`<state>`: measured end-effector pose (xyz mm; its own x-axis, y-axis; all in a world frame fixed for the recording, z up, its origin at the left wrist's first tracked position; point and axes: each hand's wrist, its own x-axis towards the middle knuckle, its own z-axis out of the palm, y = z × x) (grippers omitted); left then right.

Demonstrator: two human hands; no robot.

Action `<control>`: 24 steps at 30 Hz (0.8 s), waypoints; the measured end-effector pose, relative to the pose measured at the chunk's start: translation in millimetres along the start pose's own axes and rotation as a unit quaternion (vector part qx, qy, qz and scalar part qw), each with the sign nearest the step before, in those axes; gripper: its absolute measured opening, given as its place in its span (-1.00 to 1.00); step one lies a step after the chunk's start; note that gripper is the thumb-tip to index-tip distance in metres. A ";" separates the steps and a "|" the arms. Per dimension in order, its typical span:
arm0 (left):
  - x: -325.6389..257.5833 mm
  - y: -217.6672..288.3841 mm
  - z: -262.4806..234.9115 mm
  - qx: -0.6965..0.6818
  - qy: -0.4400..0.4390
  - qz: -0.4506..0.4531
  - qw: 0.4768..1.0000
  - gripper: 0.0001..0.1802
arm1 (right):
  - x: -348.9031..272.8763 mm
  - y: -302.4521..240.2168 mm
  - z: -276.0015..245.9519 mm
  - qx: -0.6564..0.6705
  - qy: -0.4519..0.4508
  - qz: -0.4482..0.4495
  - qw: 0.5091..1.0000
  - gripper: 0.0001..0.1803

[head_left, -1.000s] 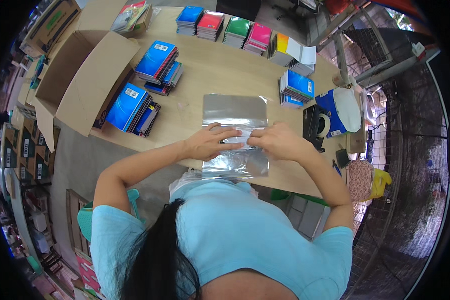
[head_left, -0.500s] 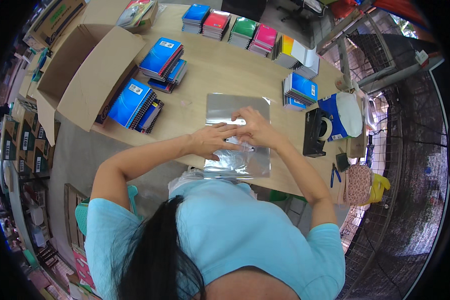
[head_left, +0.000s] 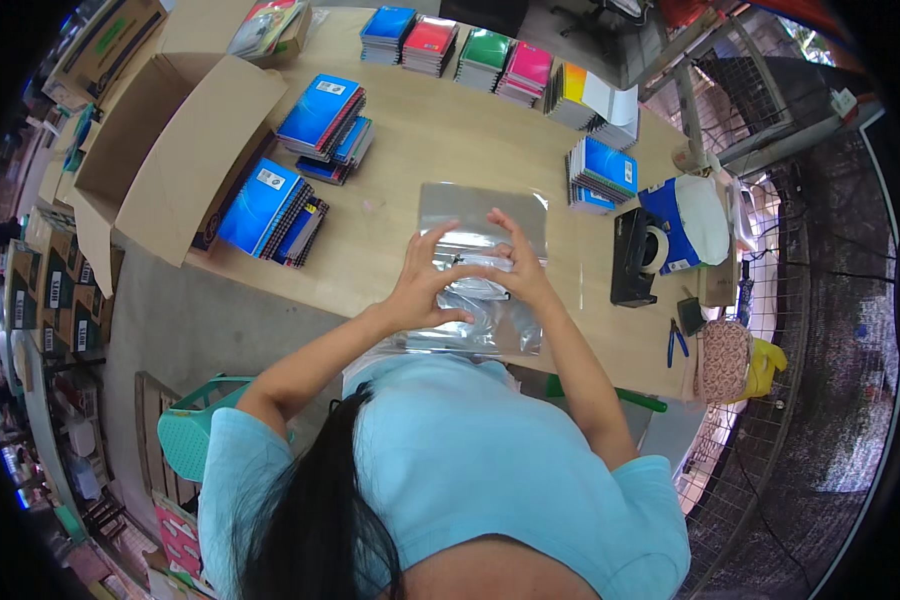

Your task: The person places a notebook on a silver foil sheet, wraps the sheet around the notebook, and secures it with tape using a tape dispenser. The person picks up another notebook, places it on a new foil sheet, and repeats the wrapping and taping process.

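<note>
A stack of clear plastic sheets or bags (head_left: 483, 205) lies flat on the table right in front of me, glossy with reflections. My left hand (head_left: 418, 288) is over its left side, the thumb and fingers spread in a wide curve with nothing visible between them. Over the right side is my right hand (head_left: 518, 265), its fingers apart and one digit reaching across toward the left hand. Whether the fingertips press on the plastic is hard to tell. A pale crinkled strip of plastic (head_left: 485, 290) shows across the middle of the stack, partly hidden by the hands.
Blue spiral notebooks (head_left: 260, 205) sit left, beside an open cardboard box (head_left: 175, 150). Coloured notebook stacks (head_left: 483, 62) line the far edge; another blue stack (head_left: 605, 165) stands right. Nearby are a black tape dispenser (head_left: 630, 255), blue-handled scissors or pliers (head_left: 676, 343) and a patterned pouch (head_left: 722, 360).
My hands, previously close together with fingers on the plastic, have drawn apart and spread. The left hand has opened into a curve. The view has shifted slightly.
</note>
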<state>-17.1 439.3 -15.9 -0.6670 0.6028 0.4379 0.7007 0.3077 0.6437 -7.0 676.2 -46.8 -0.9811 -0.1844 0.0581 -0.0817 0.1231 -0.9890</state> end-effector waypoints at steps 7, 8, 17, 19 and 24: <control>1.4 -8.6 19.0 0.018 -0.002 0.022 1.000 -0.62 | -0.9 3.8 -0.6 0.029 0.003 -0.011 1.000 0.03; 0.7 -8.1 22.0 0.017 -0.003 0.022 1.000 -0.62 | -2.7 5.9 1.1 0.028 0.009 -0.008 1.000 0.02; 0.2 -10.8 63.0 -0.203 0.081 -0.102 0.970 -0.72 | -6.6 -3.5 -5.0 -0.104 0.044 -0.003 0.994 -0.50; 2.5 -16.2 68.0 -0.327 0.150 -0.229 0.904 -0.55 | -5.3 -17.5 0.3 -0.103 0.077 -0.006 0.992 -0.67; 0.9 -12.6 72.1 -0.361 0.161 -0.268 0.879 -0.40 | -36.6 -23.8 22.2 -0.081 0.167 -0.026 0.982 -0.89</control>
<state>-8.3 489.0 -68.9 -0.9709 0.2377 0.0298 -0.0020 -0.1328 0.9911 34.7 658.4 -28.5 -0.9756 0.1320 0.1752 -0.1328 0.2802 -0.9507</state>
